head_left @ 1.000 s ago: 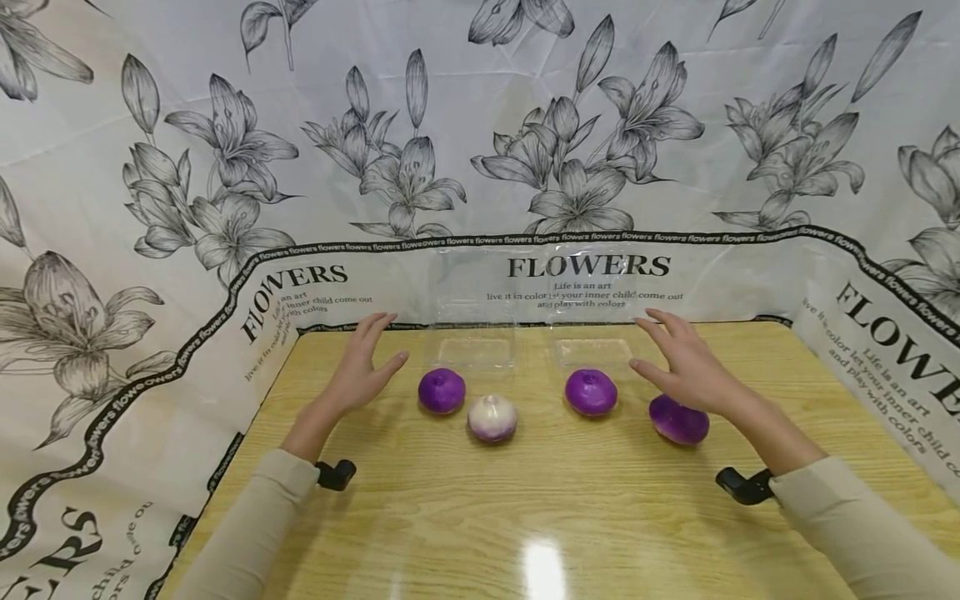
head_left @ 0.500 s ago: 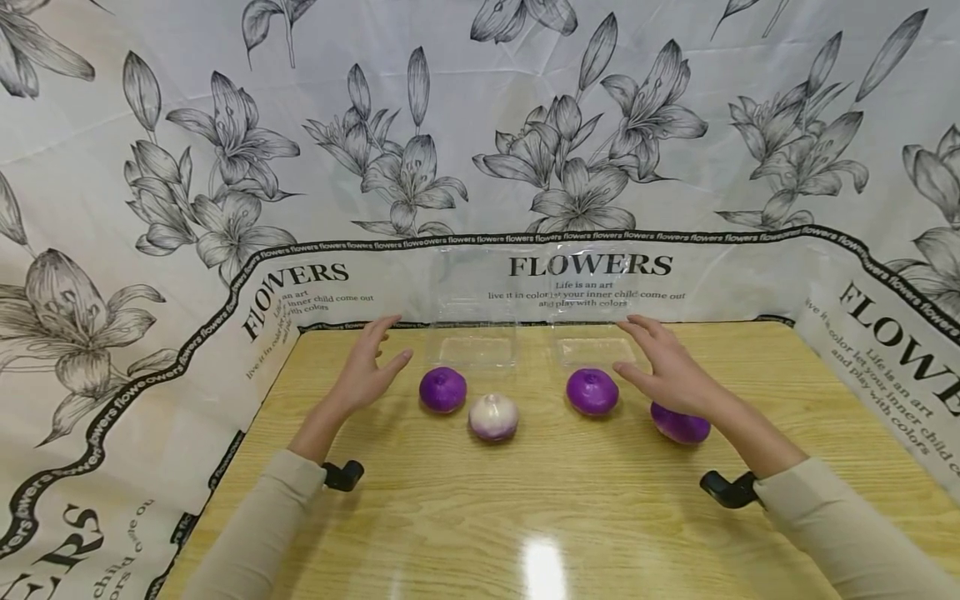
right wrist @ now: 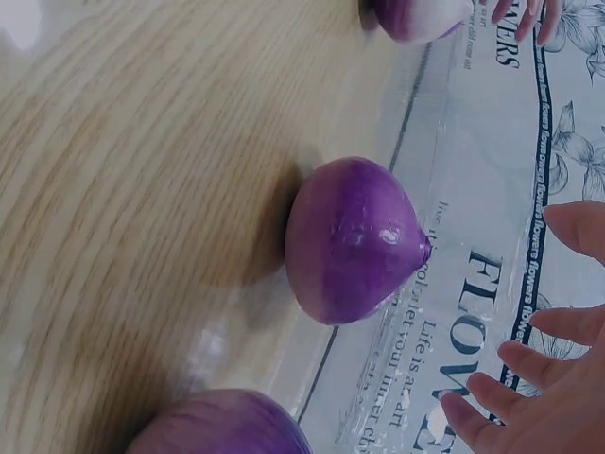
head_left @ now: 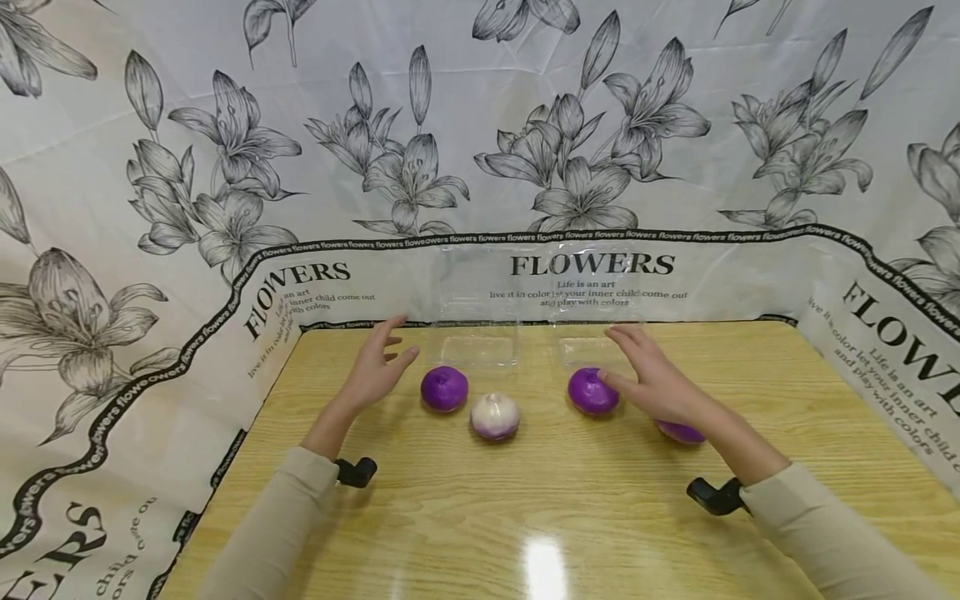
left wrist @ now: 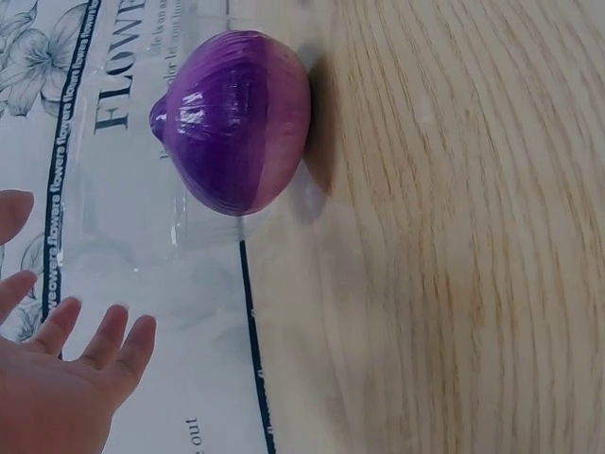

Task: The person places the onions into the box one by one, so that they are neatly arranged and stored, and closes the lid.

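Note:
In the head view the left hand (head_left: pixel 372 367) hovers with spread fingers just left of a purple onion (head_left: pixel 444 389); the left wrist view shows that onion (left wrist: pixel 241 123) apart from the fingers. A white and purple onion (head_left: pixel 495 417) lies to its right. My right hand (head_left: pixel 654 379), fingers extended and holding nothing, is over the right side, its thumb overlapping the edge of another purple onion (head_left: pixel 592 393). The right wrist view shows a space between that hand (right wrist: pixel 539 378) and the onion (right wrist: pixel 352 241). Partly hidden under the right forearm is one more purple onion (head_left: pixel 681 432).
Two clear plastic containers with raised lids stand at the back of the wooden table (head_left: pixel 480 517), one on the left (head_left: pixel 474 350) and one on the right (head_left: pixel 577 352). Behind them hangs a white cloth (head_left: pixel 420 283) printed with flowers and lettering.
The right hand has moved left, from above the rightmost onion toward the neighbouring purple one. The left hand has shifted slightly right. The onions and containers rest where they were.

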A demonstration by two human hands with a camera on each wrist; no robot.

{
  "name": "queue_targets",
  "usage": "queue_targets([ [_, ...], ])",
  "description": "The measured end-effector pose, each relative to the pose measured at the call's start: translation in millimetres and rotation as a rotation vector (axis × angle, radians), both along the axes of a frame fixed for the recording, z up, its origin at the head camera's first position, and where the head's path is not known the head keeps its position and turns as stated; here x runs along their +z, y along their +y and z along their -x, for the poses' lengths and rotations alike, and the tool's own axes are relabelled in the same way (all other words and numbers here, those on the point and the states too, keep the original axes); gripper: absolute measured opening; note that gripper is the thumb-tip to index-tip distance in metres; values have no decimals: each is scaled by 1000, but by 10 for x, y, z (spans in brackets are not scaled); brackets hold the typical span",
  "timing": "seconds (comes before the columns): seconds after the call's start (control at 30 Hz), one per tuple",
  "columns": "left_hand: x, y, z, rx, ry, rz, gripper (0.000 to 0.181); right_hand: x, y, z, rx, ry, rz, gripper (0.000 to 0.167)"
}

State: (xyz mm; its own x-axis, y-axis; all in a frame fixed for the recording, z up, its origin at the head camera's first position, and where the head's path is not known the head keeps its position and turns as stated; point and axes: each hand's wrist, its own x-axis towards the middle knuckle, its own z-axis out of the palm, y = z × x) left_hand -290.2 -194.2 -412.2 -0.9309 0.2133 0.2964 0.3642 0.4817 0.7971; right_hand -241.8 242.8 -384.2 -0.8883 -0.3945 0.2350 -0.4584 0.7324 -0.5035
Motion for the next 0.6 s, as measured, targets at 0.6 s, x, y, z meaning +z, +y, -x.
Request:
queue_targets([
  [0.6, -141, 61, 71, 9, -96, -73, 58, -95, -267, -24, 79, -15, 10, 72],
])
